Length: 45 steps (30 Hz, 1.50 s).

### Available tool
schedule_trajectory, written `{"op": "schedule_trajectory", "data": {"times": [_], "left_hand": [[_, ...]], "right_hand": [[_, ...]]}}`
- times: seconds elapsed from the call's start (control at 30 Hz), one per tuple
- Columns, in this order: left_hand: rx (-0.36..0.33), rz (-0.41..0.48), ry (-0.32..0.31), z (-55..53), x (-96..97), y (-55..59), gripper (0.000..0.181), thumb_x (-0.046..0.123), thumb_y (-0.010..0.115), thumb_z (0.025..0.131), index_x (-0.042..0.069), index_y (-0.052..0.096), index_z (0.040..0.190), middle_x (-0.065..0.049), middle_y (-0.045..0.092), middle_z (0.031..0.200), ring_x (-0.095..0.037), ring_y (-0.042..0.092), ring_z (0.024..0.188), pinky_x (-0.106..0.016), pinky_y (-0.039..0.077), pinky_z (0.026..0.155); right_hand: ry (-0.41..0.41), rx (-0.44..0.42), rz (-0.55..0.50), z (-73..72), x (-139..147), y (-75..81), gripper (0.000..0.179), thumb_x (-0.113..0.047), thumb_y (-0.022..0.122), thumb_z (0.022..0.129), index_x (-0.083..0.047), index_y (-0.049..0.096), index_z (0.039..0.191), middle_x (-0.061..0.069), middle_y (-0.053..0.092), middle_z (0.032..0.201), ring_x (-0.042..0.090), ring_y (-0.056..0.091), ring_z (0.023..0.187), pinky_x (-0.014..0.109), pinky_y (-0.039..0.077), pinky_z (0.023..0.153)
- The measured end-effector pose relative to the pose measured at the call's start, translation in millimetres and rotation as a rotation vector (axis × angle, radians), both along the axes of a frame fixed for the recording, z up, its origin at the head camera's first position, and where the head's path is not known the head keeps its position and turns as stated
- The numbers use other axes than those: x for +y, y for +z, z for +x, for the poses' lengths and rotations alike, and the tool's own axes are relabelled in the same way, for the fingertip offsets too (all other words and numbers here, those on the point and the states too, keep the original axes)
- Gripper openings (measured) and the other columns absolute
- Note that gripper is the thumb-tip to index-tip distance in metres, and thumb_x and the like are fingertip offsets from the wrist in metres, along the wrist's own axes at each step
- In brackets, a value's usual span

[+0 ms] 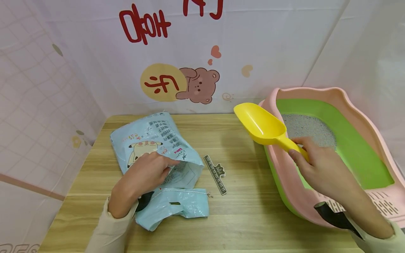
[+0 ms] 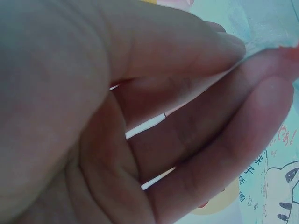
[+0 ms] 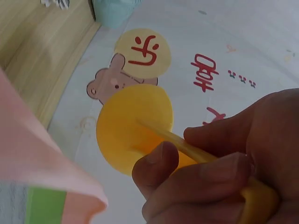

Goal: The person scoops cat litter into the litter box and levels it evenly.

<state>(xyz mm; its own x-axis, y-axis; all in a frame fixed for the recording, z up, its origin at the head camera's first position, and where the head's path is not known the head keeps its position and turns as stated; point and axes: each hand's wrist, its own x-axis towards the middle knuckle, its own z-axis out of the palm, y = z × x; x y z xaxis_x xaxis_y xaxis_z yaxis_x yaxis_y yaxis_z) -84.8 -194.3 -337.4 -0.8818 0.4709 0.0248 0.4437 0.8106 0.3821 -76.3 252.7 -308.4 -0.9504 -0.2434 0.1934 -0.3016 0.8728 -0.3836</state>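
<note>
A yellow scoop [image 1: 264, 123] with nothing in its bowl is held by its handle in my right hand [image 1: 322, 168], above the near-left rim of the litter box [image 1: 278, 168]. The right wrist view shows the fingers curled round the scoop's handle [image 3: 187, 149]. On the left, my left hand [image 1: 145, 175] pinches the edge of the opened light-blue bag [image 1: 186, 144]. Grey cat litter [image 1: 174, 172] shows inside the bag's mouth. In the left wrist view, thumb and fingers press the bag's film [image 2: 261, 42] between them. More grey litter [image 1: 307, 128] lies in the box.
A black-and-white bag clip [image 1: 216, 174] with a bear shape lies on the wooden table [image 1: 240, 218], right of the bag. The bag's torn-off top strip [image 1: 190, 203] with a handle slot lies in front. Printed cloth [image 1: 269, 45] stands behind the table.
</note>
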Motion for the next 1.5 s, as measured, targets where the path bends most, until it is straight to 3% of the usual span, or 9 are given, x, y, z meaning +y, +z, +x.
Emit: {"op": "schedule_trajectory", "data": {"times": [0.23, 0.37, 0.5, 0.83, 0.97, 1.2, 1.5], "left_hand": [[-0.001, 0.004, 0.0, -0.5, 0.3, -0.4, 0.039, -0.009, 0.065, 0.098, 0.009, 0.084, 0.127, 0.008, 0.06, 0.065, -0.007, 0.034, 0.049, -0.027, 0.035, 0.049], [0.01, -0.002, -0.005, -1.4, 0.3, -1.3, 0.04, -0.009, 0.065, 0.097, 0.01, 0.085, 0.126, 0.001, 0.074, 0.079, -0.008, 0.038, 0.051, -0.028, 0.037, 0.05], [0.014, -0.005, -0.006, -1.7, 1.3, -1.6, 0.039, -0.009, 0.066, 0.097, 0.01, 0.085, 0.126, -0.001, 0.077, 0.083, -0.008, 0.039, 0.052, -0.028, 0.037, 0.051], [0.014, -0.014, 0.003, -1.3, 2.4, -1.4, 0.04, -0.008, 0.066, 0.097, 0.012, 0.085, 0.126, 0.004, 0.068, 0.072, -0.009, 0.037, 0.051, -0.028, 0.036, 0.05], [0.001, -0.013, 0.004, -0.7, 2.0, -1.3, 0.04, -0.008, 0.066, 0.098, 0.011, 0.085, 0.127, 0.008, 0.059, 0.065, -0.008, 0.035, 0.05, -0.028, 0.036, 0.05], [-0.013, -0.018, 0.008, -0.2, 1.9, -1.0, 0.039, -0.007, 0.066, 0.099, 0.011, 0.084, 0.128, 0.005, 0.065, 0.069, -0.008, 0.035, 0.05, -0.027, 0.035, 0.049], [-0.005, -0.011, 0.0, 0.2, 0.6, -0.1, 0.039, -0.008, 0.066, 0.098, 0.01, 0.084, 0.127, 0.009, 0.057, 0.063, -0.007, 0.034, 0.049, -0.027, 0.035, 0.049]], "right_hand": [[0.062, 0.057, -0.066, -4.1, -24.5, -25.7, 0.034, -0.013, 0.065, 0.111, 0.006, 0.059, 0.139, -0.003, 0.047, 0.068, 0.012, 0.039, 0.052, 0.029, 0.036, 0.048], [0.063, 0.02, -0.107, -4.9, -36.1, -36.6, 0.029, -0.013, 0.064, 0.112, 0.003, 0.059, 0.136, -0.003, 0.047, 0.068, 0.012, 0.04, 0.051, 0.029, 0.037, 0.048], [0.042, -0.012, -0.141, -5.4, -44.9, -47.4, 0.03, -0.013, 0.063, 0.112, 0.001, 0.06, 0.138, -0.001, 0.046, 0.068, 0.013, 0.04, 0.052, 0.03, 0.037, 0.049], [-0.006, 0.057, -0.117, -7.8, -59.0, -66.7, 0.031, -0.008, 0.066, 0.109, 0.01, 0.06, 0.133, 0.004, 0.052, 0.071, 0.021, 0.046, 0.056, 0.04, 0.043, 0.054], [-0.006, 0.05, -0.122, -8.1, -65.4, -71.3, 0.031, -0.008, 0.065, 0.109, 0.011, 0.059, 0.134, 0.004, 0.052, 0.072, 0.02, 0.046, 0.056, 0.039, 0.043, 0.053], [-0.019, 0.041, -0.135, -11.3, -78.9, -83.7, 0.036, -0.009, 0.065, 0.11, 0.013, 0.057, 0.137, 0.008, 0.058, 0.077, 0.019, 0.049, 0.058, 0.037, 0.045, 0.052], [-0.044, 0.026, -0.109, -13.9, -94.5, -102.6, 0.035, -0.011, 0.065, 0.11, 0.014, 0.056, 0.134, 0.008, 0.056, 0.073, 0.02, 0.049, 0.055, 0.037, 0.044, 0.048]]}}
